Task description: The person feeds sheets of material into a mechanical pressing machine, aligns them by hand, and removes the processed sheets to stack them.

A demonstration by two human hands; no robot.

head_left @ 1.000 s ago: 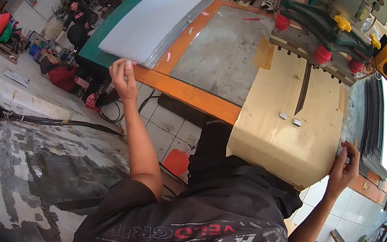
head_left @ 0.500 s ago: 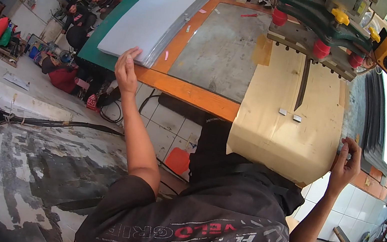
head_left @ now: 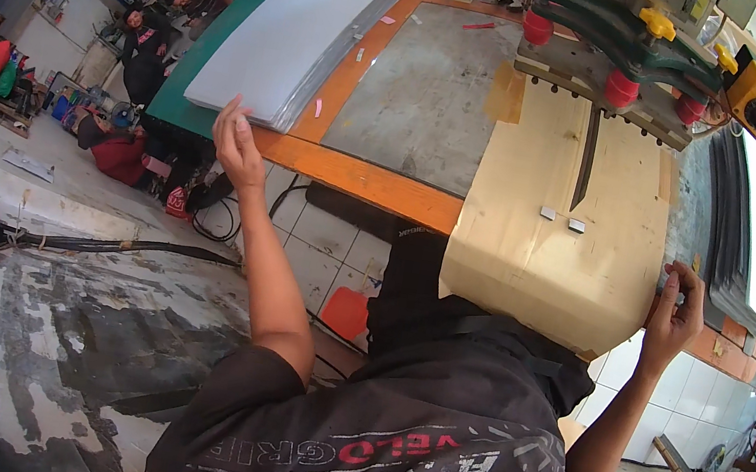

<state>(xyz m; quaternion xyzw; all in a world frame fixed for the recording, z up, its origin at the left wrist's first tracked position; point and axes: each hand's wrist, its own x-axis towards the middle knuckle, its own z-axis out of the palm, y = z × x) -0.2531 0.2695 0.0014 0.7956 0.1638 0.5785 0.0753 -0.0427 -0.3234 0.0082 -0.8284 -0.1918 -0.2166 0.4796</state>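
My left hand (head_left: pixel 238 151) is at the near edge of a thick stack of white sheets (head_left: pixel 303 36); its fingers are loosely stretched and apart, fingertips by the stack's edge. Beside the right edge of a tan sheet (head_left: pixel 556 264), my right hand (head_left: pixel 678 311) has its fingers curled in. Something small and greyish shows between them, too unclear to name. The tan sheet bends down over the table's front edge. Two small pale blocks (head_left: pixel 548 214) lie on it, and a dark narrow strip (head_left: pixel 588 161) runs from under the press head (head_left: pixel 621 42).
A yellow control box (head_left: pixel 754 98) with a black knob hangs right of the press. Dark-edged sheets (head_left: pixel 731 223) are stacked at the right. A grey plate (head_left: pixel 425 95) lies on the orange-edged table (head_left: pixel 361 184). Other people (head_left: pixel 146 46) sit at the far left.
My left hand has slid slightly left and down, its fingertips drawing back from the stack's top to its near edge. My right hand stays almost in place.
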